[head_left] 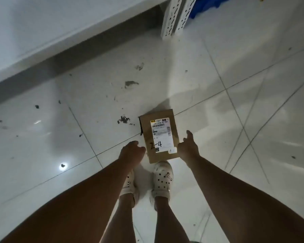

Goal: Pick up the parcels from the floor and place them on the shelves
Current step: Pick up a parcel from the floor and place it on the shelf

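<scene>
A flat brown cardboard parcel (159,135) with a white shipping label and "2-4" written in black marker hangs low over the tiled floor, just in front of my feet. Its near edge overlaps my right shoe. My right hand (189,148) grips the parcel's lower right edge, with one finger stretched along the side. My left hand (132,150) is loosely curled at the parcel's lower left edge and holds nothing; whether its fingertips touch the cardboard is unclear. A white shelf board (42,32) runs across the upper left.
A white perforated shelf post (175,16) stands on the floor at the top, with something blue (204,6) behind it. My feet are in white clogs (162,178) directly below the parcel. The glossy white tiles (253,67) carry dark scuff marks.
</scene>
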